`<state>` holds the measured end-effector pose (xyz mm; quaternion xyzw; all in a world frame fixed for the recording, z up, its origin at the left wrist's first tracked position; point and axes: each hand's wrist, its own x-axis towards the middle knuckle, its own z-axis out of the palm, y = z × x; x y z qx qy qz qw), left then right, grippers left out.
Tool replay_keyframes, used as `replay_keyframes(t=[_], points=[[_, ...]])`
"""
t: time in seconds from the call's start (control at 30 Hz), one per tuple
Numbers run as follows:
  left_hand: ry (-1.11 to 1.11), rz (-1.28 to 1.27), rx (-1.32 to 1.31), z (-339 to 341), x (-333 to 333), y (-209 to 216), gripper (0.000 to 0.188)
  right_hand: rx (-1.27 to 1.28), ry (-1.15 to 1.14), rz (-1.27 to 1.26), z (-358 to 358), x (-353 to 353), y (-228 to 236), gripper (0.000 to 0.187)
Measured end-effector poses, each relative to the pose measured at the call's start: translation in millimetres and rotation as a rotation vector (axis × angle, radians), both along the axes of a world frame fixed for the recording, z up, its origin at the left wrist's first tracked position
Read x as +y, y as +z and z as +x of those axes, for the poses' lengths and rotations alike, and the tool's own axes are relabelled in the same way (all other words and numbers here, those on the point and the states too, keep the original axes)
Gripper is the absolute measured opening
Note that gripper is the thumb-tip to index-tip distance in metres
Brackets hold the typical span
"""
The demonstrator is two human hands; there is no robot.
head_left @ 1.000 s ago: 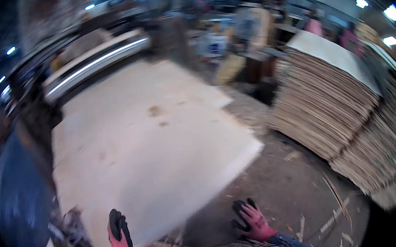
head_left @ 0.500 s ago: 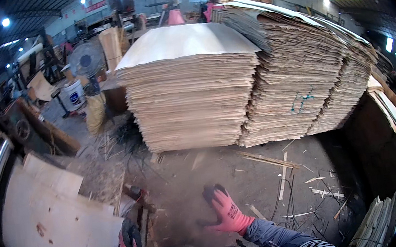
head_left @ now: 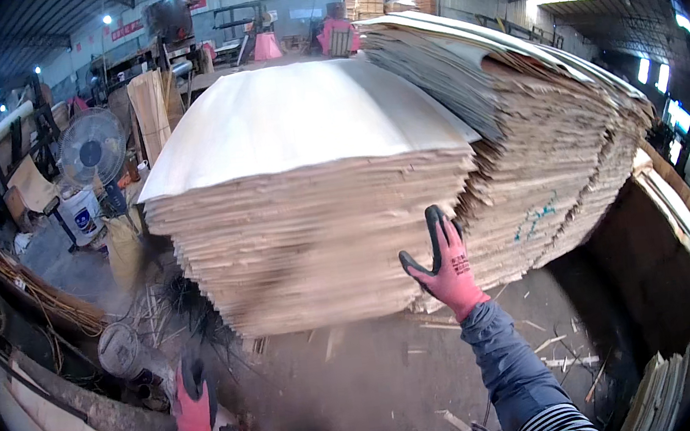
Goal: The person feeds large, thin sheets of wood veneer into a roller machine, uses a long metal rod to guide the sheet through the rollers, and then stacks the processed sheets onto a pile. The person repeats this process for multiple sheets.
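A tall stack of thin wood veneer sheets (head_left: 314,244) stands ahead of me, with a smooth pale sheet (head_left: 300,123) on top. In front of its right lower side, my right hand (head_left: 446,268) is raised in a pink glove with dark fingertips. Its thumb and fingers are spread and hold nothing; whether they touch the stack I cannot tell. Low on the left, my left hand (head_left: 192,407) wears a matching glove. Its somewhat blurred fingers point upward, with nothing seen in them, beside a whitish cylindrical container (head_left: 120,350).
More veneer stacks (head_left: 544,167) adjoin on the right. A standing fan (head_left: 92,149) and white bucket (head_left: 81,216) are at the left. Wood scraps (head_left: 570,362) litter the floor (head_left: 373,383). Pale boards (head_left: 71,425) lie at lower left; bundled sheets (head_left: 667,387) stand at lower right.
My view has shifted closer to the stack. My right hand has risen and moved right, toward the stack. My left hand has moved away from the pale sheet's edge and slightly left.
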<state>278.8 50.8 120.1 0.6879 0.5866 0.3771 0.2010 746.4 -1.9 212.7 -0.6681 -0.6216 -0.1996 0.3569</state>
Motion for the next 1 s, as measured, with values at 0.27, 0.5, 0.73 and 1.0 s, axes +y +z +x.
replay_keyframes(t=[0.27, 0.5, 0.73, 1.0], points=[[-0.180, 0.712, 0.477, 152, 239, 99, 0.076, -0.405, -0.029, -0.077, 46, 203, 47, 0.090], [-0.251, 0.980, 0.678, 167, 355, 101, 0.080, -0.453, 0.051, -0.185, 76, 266, 46, 0.074], [-0.327, 0.929, 0.703, 179, 374, 138, 0.080, -0.506, -0.051, -0.235, 92, 287, 81, 0.069], [-0.363, 0.689, 0.677, 185, 385, 165, 0.081, -0.556, -0.086, -0.133, 103, 305, 105, 0.072]])
